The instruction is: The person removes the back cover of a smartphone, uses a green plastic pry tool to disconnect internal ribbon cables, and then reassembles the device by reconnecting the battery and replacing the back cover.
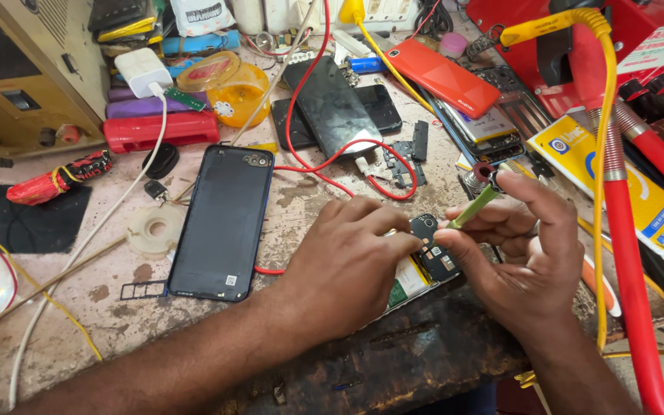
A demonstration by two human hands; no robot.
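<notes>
Seemingly green screwdriver [473,207] over opened phone [429,257]

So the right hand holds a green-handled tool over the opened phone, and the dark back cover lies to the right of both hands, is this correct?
Not quite. The head view shows the dark back cover lying to the left of both hands, not the right. The rest holds: the right hand holds the green-handled tool over the opened phone.
</notes>
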